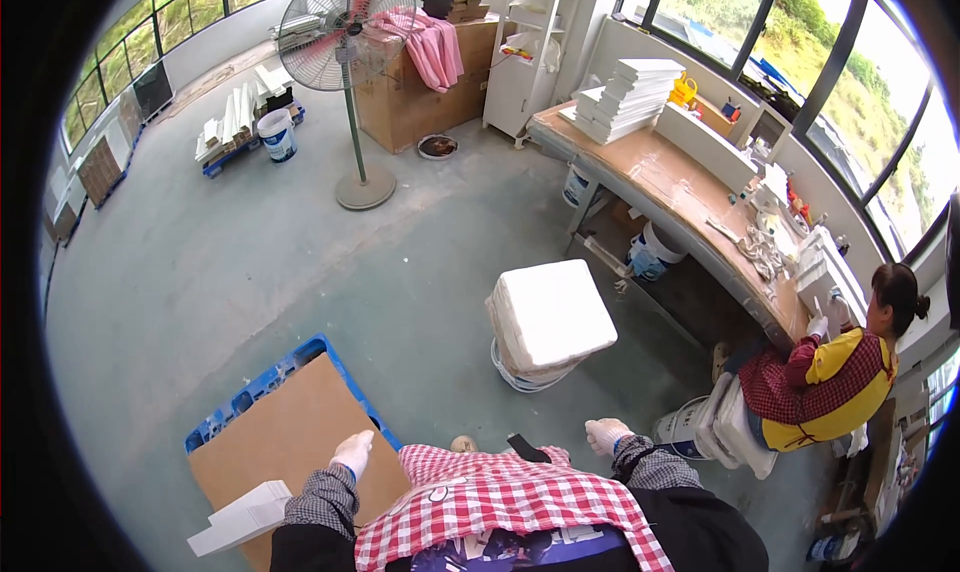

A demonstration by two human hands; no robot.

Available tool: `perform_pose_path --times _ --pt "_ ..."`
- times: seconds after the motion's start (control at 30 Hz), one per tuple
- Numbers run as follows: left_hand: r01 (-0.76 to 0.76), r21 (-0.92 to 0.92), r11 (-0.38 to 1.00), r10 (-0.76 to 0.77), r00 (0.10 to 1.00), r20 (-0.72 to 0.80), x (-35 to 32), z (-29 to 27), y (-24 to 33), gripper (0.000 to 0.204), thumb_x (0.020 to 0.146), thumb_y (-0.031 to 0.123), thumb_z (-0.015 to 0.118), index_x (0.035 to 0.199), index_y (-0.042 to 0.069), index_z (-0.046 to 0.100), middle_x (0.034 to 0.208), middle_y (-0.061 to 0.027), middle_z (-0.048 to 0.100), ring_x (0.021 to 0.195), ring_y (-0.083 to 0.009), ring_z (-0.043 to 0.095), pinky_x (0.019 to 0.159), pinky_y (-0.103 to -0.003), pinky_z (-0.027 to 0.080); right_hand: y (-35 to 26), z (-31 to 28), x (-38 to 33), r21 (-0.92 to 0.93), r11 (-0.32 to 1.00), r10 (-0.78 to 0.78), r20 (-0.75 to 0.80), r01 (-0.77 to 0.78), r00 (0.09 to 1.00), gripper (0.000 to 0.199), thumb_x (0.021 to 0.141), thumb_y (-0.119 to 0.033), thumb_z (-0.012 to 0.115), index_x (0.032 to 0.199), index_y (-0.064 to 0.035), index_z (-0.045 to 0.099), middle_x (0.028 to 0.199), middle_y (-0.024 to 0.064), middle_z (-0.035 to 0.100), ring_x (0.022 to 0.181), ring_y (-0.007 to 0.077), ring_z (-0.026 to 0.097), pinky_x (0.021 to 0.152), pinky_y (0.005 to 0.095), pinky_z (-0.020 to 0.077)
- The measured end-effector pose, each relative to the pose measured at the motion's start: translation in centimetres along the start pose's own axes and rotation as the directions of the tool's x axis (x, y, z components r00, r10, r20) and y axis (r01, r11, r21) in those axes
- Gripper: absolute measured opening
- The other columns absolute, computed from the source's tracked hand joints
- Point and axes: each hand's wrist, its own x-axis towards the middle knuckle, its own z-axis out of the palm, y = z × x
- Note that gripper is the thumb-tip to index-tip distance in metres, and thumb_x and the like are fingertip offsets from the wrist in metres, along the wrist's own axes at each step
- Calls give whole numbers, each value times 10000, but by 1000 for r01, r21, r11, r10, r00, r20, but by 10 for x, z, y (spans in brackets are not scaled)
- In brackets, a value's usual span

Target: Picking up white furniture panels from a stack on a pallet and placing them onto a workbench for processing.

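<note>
My left hand (353, 452), in a white glove with a checked sleeve, hovers over a brown cardboard sheet (290, 412) lying on a blue pallet (262, 380). Its fingers are curled in, and nothing shows in them. White boards (248, 512) lie on the sheet beside my left forearm. My right hand (606, 434), gloved the same way, is raised over the floor, its fingers closed with no object visible. Beyond it and a little left stands a bucket (530, 377) topped by a white padded block (555, 315). A red-and-white checked apron (500, 497) covers my front between both arms.
At right a person (825, 372) sits on a padded bucket (725, 427), working at a long bench (680, 197) with stacked white boards (630, 97). A standing fan (350, 82), a large cardboard box (420, 92) and a white bucket (277, 137) stand farther back.
</note>
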Motion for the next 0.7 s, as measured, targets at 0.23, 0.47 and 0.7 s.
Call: perform_pose_path --times 0.23,0.47,0.7 --pt "54 -576 815 -9 997 81 81 -34 308 547 937 415 496 1306 12 482 1240 -188 573 1116 -309 555 951 -417 450 -171 -23 115 -70 986 -159 -70 154 985 249 903 -286 500 796 -66 546 652 14 508 516 125 454 472 297 387" --pt "26 -576 817 90 981 172 207 -48 493 566 938 364 539 1369 17 419 1349 -241 486 1228 -358 494 1045 -433 395 -365 -68 264 21 939 -327 -246 342 912 397 908 -388 495 880 -34 671 680 14 623 613 135 576 602 312 465" --pt "-97 -447 889 224 944 241 301 -59 647 620 984 399 420 1429 -18 305 1403 -247 420 1276 -378 438 1069 -447 361 -565 -107 228 538 672 -470 -219 508 855 152 936 -189 531 836 -74 546 678 -19 513 560 79 459 505 244 379"
